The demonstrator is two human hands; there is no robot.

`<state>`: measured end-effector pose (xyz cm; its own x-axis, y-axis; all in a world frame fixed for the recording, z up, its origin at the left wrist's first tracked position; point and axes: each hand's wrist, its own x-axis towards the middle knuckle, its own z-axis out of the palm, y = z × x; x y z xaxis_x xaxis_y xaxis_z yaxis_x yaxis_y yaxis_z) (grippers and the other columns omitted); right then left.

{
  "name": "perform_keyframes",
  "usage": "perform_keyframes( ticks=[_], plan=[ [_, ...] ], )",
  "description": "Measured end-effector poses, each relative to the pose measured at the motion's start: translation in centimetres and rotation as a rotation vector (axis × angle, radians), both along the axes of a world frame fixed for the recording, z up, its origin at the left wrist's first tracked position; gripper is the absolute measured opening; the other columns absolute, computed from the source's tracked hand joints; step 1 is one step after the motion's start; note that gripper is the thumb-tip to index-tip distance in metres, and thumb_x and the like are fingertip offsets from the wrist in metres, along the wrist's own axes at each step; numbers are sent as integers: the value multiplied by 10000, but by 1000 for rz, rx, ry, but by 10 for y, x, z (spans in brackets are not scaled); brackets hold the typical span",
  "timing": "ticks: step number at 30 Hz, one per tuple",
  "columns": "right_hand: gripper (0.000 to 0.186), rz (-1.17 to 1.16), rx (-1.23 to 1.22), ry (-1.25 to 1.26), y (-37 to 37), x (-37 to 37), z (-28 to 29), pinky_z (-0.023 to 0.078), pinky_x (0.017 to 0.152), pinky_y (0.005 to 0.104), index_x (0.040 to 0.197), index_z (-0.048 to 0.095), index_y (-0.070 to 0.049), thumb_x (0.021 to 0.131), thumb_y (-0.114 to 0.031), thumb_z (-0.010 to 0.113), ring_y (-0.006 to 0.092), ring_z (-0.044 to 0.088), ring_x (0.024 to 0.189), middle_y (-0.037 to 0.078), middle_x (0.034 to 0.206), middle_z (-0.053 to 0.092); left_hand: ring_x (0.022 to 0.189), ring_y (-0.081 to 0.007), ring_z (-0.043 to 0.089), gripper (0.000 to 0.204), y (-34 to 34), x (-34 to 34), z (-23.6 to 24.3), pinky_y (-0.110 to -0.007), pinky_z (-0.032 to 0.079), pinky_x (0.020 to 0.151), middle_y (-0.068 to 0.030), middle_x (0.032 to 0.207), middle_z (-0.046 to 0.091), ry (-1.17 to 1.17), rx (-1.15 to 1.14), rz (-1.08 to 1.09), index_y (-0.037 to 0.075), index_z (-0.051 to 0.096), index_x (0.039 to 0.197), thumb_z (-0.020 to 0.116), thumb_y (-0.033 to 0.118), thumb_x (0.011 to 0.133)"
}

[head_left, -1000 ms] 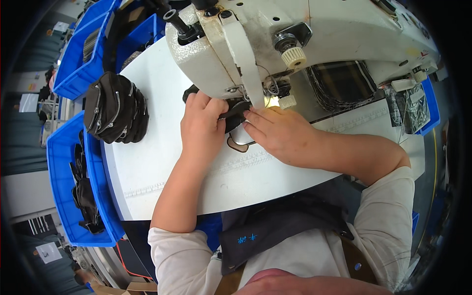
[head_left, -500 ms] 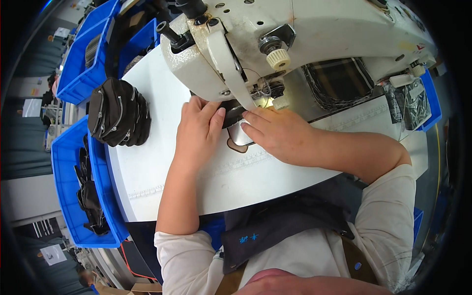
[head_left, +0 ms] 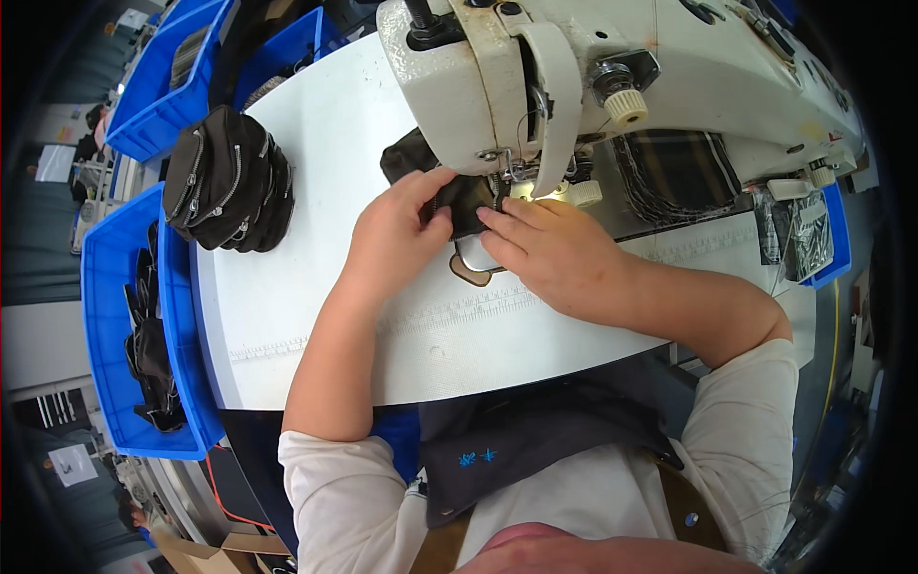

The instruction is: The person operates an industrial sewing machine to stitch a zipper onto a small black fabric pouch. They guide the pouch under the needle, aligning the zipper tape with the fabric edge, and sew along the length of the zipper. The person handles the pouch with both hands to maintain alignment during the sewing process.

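Note:
A dark brown fabric piece with a metal zipper lies under the head of a white sewing machine. My left hand is closed on its left side, thumb and forefinger pinching the cloth. Another part of this dark cloth shows beyond the left fingertips. From the right, my right hand lies on the cloth beside the lit needle area, its fingers stretched out and pressing down. The needle tip is hidden behind the machine's parts. Just below the fingers sits a shiny metal plate.
A stack of dark zippered pouches stands on the white tabletop. Blue bins line the left. Right of the needle lies a pile of dark plaid fabric pieces; farther right, a blue tray holds plastic-wrapped items.
The machine and table appear shifted right and slightly up in the picture. The left hand has moved nearer the zippered fabric's middle, and more of that fabric shows left of the machine head.

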<state>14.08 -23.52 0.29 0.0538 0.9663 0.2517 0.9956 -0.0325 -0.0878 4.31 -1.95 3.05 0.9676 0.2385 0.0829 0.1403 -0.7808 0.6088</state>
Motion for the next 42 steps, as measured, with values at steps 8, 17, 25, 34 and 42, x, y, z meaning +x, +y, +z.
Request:
perform_keyframes(
  ticks=[8,17,25,34,42],
  plan=[
    [365,23,32,26,0,1,4,535,992,411,1206,646,-17,852,-103,650,299,612,1219,138,1356,646,962,-259,599,425,8,14,1,-369,504,835,0,1074,658,-540,699,2,159,774,1031,704,-57,673],
    [224,36,107,104,-3,9,7,580,782,368,1047,634,-57,831,-102,679,235,661,1039,81,1174,681,911,-268,634,204,-8,6,-3,-411,498,830,-33,928,675,-294,383,-358,90,638,896,735,27,728],
    [183,-144,215,70,1,15,-4,535,554,409,978,591,-59,854,-139,699,277,680,610,101,935,684,879,-307,631,129,-1,1,-3,-470,431,995,-82,870,675,-65,85,-289,81,636,947,733,92,863],
    [237,-156,129,-15,0,11,0,529,551,393,1035,636,-39,814,-100,697,248,690,650,62,845,674,791,-289,669,116,-5,2,-5,-604,344,1126,-68,827,701,-6,-87,-99,73,684,1025,639,179,1010],
    [341,-109,121,-21,-1,13,1,515,539,374,1147,668,-51,818,-129,711,225,678,657,48,825,661,815,-293,663,214,-7,4,4,-358,523,817,-111,887,702,155,-240,-54,57,721,1132,674,206,985]
  ],
)
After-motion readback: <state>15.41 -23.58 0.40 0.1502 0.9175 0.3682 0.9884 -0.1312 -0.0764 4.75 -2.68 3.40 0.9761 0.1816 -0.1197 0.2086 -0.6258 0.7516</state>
